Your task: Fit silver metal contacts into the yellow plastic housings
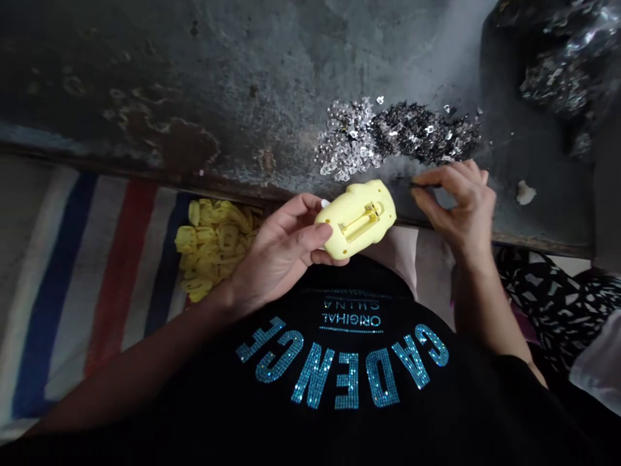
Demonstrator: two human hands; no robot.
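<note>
A yellow plastic housing [339, 226] with a battery slot and screw holes is gripped by my left hand [286, 243], thumb on top and fingers beneath. Small metal pieces sit at the ends of the slot. To its right, my right hand [458, 204] pinches thumb and forefinger together just over the table edge. A tiny dark piece seems to be at the fingertips, too small to name. Just beyond the hands lie a pile of silvery metal contact plates [347, 139] and a darker pile of small metal parts [422, 133].
Several yellow plastic parts [213, 243] lie in a striped bag [116, 259] below the table edge at left. Clear plastic bags of metal parts [557, 84] rest at the back right. A small pale scrap [524, 193] lies on the worn grey table [272, 77].
</note>
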